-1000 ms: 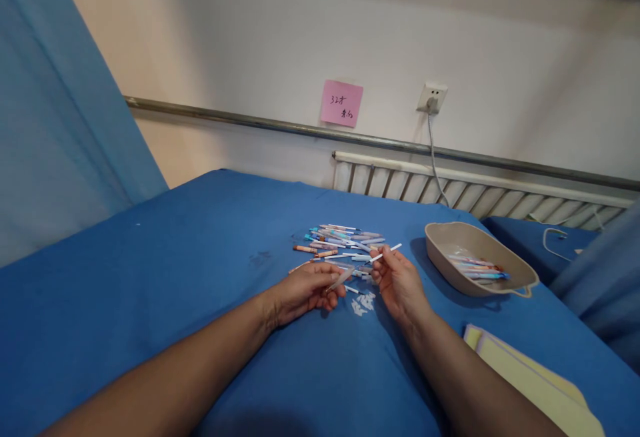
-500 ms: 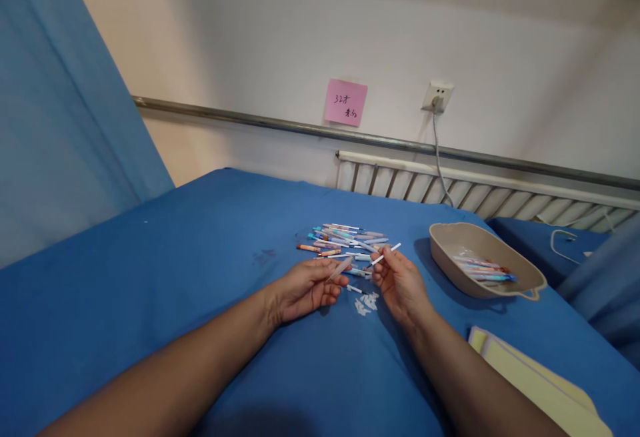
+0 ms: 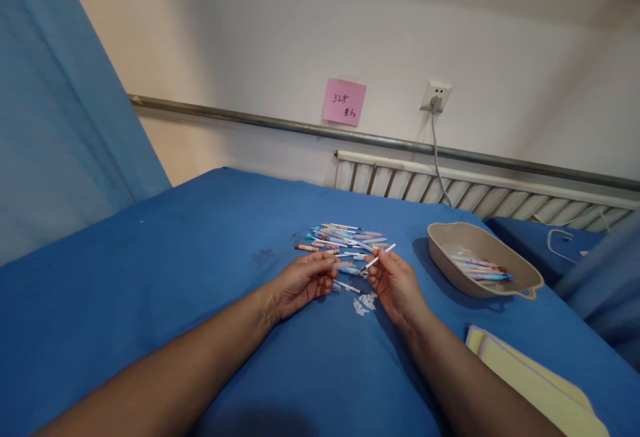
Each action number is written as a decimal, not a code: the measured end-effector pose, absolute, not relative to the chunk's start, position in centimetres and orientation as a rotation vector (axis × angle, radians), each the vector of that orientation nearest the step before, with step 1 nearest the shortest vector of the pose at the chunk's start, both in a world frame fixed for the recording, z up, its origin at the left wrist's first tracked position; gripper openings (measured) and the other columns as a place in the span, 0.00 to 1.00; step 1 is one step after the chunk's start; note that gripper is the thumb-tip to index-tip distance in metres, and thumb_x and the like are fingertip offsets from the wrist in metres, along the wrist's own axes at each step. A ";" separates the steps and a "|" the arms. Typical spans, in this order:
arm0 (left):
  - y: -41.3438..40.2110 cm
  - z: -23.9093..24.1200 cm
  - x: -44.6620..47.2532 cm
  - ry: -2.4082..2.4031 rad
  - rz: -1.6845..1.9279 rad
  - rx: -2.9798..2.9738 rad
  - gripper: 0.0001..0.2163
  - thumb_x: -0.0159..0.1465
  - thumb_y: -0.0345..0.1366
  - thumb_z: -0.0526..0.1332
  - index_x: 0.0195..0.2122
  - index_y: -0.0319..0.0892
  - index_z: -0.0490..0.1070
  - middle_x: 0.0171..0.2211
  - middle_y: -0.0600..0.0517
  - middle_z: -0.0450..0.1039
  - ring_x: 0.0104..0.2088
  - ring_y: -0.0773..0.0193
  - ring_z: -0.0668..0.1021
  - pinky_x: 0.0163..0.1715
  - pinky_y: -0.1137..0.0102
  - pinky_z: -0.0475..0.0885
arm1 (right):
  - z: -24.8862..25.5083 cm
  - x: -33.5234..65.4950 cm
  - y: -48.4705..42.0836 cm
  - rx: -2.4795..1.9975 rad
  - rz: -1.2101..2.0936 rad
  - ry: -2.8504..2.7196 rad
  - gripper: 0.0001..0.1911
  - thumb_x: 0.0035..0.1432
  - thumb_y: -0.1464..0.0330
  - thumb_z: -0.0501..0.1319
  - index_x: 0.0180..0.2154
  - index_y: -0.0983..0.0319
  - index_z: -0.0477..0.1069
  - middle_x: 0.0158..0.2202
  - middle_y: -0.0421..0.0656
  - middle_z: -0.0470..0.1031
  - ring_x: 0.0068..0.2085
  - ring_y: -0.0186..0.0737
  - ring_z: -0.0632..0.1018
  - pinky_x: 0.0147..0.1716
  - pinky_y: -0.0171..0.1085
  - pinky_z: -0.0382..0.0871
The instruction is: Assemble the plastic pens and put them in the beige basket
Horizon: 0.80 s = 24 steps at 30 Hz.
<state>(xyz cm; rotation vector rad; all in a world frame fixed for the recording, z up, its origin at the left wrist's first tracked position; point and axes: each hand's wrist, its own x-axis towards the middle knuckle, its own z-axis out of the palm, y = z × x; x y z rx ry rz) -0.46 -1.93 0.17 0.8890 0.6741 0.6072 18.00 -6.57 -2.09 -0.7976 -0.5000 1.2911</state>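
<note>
My left hand [image 3: 306, 283] is closed, pinching a pale translucent pen barrel [image 3: 343, 265] that points toward the right. A slim white pen refill [image 3: 381, 255] with a dark tip sits between the fingertips of my right hand [image 3: 400, 285]; it slants, with its tip low and toward the barrel, apart from it. Just beyond both hands lies a loose pile of pens and refills [image 3: 345, 233] in blue, pink, white and brown. Another white refill [image 3: 347, 286] rests below the barrel. Nearer me is a small heap of white plastic bits [image 3: 366, 302].
On the right, a beige basin [image 3: 520, 270] holds several pens [image 3: 483, 270]. A folded yellow cloth [image 3: 530, 377] lies in front of it on the blue sheet [image 3: 225, 237]. Behind stand a radiator [image 3: 400, 180], a metal rail [image 3: 280, 126] and a plugged-in cable [image 3: 436, 150].
The pen barrel in my left hand has turned from a steep slant to nearly level. My right hand has brought the refill slightly left and lower, closer to the barrel.
</note>
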 end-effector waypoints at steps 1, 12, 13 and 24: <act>-1.9 0.1 -0.4 0.699 0.628 0.927 0.08 0.58 0.36 0.63 0.36 0.40 0.66 0.24 0.55 0.69 0.19 0.73 0.70 0.20 0.78 0.64 | -2.1 18.0 -6.6 -0.798 1.289 -0.505 0.12 0.49 0.64 0.67 0.32 0.63 0.70 0.27 0.41 0.77 0.21 0.27 0.72 0.19 0.25 0.67; -1.3 0.0 -0.2 0.948 0.796 1.833 0.08 0.55 0.40 0.61 0.29 0.40 0.71 0.22 0.57 0.65 0.22 0.69 0.66 0.24 0.75 0.60 | -2.2 17.9 -6.4 -0.869 1.239 -0.557 0.15 0.45 0.61 0.69 0.30 0.63 0.68 0.26 0.41 0.77 0.20 0.28 0.71 0.17 0.26 0.64; -1.4 0.1 -0.4 0.931 0.780 1.931 0.07 0.56 0.38 0.60 0.29 0.40 0.72 0.22 0.57 0.64 0.23 0.69 0.66 0.25 0.75 0.60 | -2.2 17.8 -6.4 -0.876 1.236 -0.563 0.16 0.45 0.60 0.69 0.30 0.63 0.68 0.26 0.41 0.77 0.19 0.28 0.71 0.17 0.26 0.64; -0.8 -0.3 -0.6 0.921 0.781 1.923 0.08 0.58 0.39 0.59 0.28 0.40 0.71 0.26 0.53 0.69 0.26 0.65 0.69 0.27 0.73 0.62 | -2.2 18.2 -6.3 -0.923 1.174 -0.576 0.16 0.44 0.59 0.68 0.29 0.63 0.68 0.26 0.40 0.77 0.19 0.28 0.71 0.18 0.27 0.64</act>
